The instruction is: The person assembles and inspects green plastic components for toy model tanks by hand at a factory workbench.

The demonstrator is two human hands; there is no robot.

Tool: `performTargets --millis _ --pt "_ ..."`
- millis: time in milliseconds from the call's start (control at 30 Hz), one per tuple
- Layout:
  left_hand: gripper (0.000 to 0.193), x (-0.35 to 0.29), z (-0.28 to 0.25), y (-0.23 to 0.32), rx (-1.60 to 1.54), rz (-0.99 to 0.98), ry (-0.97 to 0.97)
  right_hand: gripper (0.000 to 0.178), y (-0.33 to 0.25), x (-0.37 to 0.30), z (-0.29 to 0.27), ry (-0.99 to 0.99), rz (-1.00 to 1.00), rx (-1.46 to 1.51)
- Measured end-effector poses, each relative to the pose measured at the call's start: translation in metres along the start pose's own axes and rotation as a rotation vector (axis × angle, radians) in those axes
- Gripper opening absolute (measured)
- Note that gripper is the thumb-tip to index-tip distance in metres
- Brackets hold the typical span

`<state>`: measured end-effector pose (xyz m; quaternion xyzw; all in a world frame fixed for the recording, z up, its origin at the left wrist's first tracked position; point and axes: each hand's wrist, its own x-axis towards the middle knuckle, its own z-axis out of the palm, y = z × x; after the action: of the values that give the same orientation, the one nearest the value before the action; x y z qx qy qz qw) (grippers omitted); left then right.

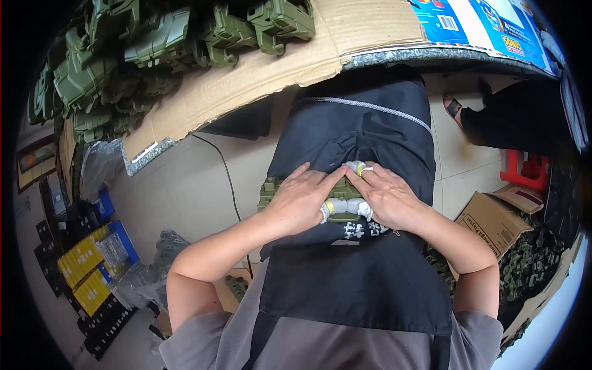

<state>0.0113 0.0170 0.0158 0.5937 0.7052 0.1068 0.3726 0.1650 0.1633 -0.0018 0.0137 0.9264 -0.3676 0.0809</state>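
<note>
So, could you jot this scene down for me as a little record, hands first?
Left hand: left hand, on an olive-green plastic part
Right hand: right hand, on the same part
Finger covering: pale wrappings with yellow bands, both hands
Support: lap under a dark apron
Worktop: heaped green parts on cardboard sheet
Right side: red plastic object, cardboard box
Someone else: sandalled foot, upper right

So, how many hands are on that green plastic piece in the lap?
2: the left hand and, to its right, the right hand, both on the green plastic piece. No others show there.
</note>
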Motion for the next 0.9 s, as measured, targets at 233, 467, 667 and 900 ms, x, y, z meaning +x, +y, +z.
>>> performTargets --millis 233,467,667,900 --pt "0.072 0.005 -0.003 -0.008 -0.142 -0.088 -0.113 0.057 0.015 0.008 0.004 -0.057 0.046 0.223" --pt "0.074 0.005 0.002 -0.002 -0.198 -0.126 -0.053 0.059 0.016 0.004 0.0 -0.092 0.079 0.304" --pt "0.074 0.004 0.009 -0.005 -0.203 -0.092 -0.043 0.058 0.02 0.004 0.008 -0.059 0.142 0.461" --pt "0.072 -0.003 -0.01 -0.007 -0.046 -0.033 -0.011 0.053 0.015 0.004 0.013 -0.05 0.189 0.479"
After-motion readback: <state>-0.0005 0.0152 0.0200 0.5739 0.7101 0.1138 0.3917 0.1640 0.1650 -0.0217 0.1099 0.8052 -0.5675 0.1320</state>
